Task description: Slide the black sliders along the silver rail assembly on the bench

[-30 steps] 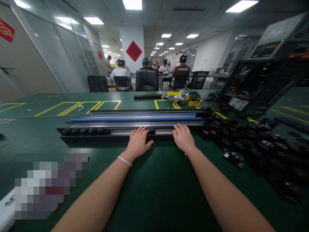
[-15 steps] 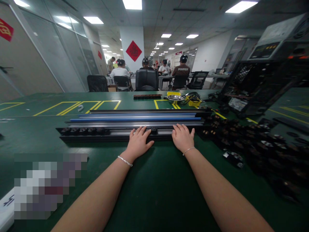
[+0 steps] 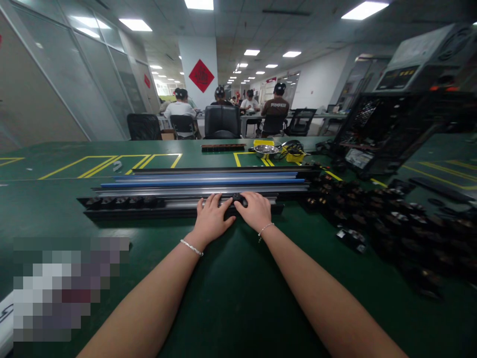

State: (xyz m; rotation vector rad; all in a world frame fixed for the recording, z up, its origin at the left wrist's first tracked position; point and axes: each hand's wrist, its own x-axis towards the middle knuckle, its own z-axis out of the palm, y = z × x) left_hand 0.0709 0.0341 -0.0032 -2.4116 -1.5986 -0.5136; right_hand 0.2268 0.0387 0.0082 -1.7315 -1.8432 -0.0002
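Note:
A long metal track [image 3: 182, 203] with black edges lies crosswise in front of me. My left hand [image 3: 213, 218] rests on it, fingers stretched over the track and thumb held apart. The index fingertip is close to a small black module [image 3: 238, 199] in the track; whether it touches is unclear. My right hand [image 3: 255, 213] is closed on the module's right side, partly hiding it. Several similar black modules [image 3: 121, 203] sit in a row in the track's left part.
Behind the track lie more long rails, one a blue strip [image 3: 201, 184]. A heap of black modules [image 3: 395, 219] covers the right side. An open computer case [image 3: 367, 132], a metal bowl [image 3: 266, 151] and cables stand farther back. People [image 3: 278, 104] sit at desks beyond.
My right hand has moved left along the track and taken hold of the small black module. My left hand has stayed on the track. The view has shifted slightly right.

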